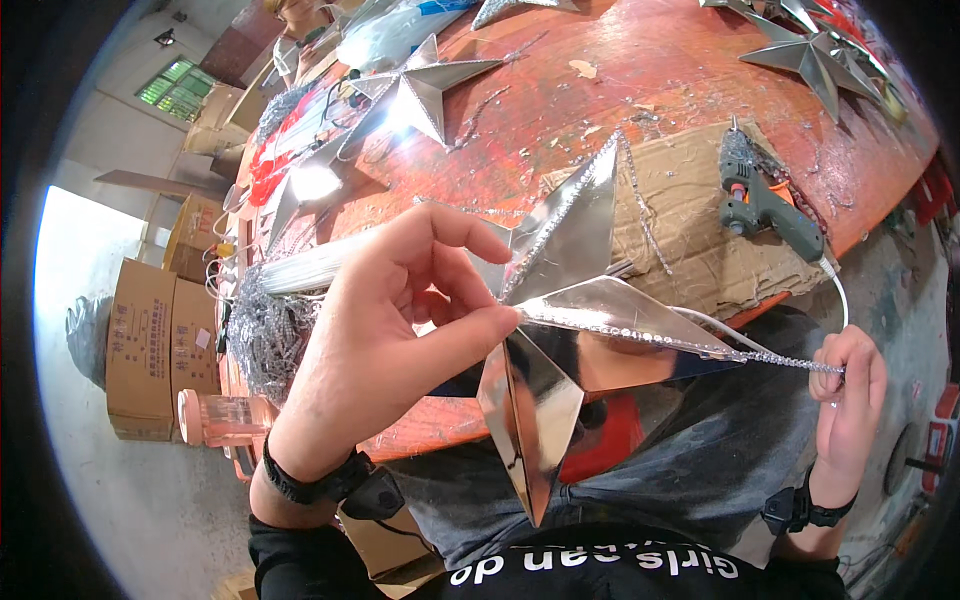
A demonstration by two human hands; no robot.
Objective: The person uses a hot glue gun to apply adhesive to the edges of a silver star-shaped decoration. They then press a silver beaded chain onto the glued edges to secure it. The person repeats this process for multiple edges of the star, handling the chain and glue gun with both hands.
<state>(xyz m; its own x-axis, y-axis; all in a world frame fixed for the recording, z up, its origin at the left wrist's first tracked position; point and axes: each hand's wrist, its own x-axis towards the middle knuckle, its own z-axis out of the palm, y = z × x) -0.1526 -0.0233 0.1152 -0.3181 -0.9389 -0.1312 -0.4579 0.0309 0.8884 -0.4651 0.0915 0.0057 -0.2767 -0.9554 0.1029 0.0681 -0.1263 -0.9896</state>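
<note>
My left hand (400, 330) pinches the middle of a shiny silver folded star (560, 330) held above my lap, thumb and forefinger at its centre ridge. A thin rhinestone strip (790, 362) runs along the star's right-pointing arm and past its tip. My right hand (848, 390) grips the free end of that strip, low on the right. Another length of the strip (640, 210) trails up over the star's upper arm onto the cardboard.
A green glue gun (765, 205) lies on a cardboard sheet (690, 250) on the red table (620, 90). Finished silver stars (425, 90) (815, 55) lie further back. Bundled silver strips (270, 330) sit at left, with cardboard boxes (150, 340) and a pink bottle (215, 418) beyond.
</note>
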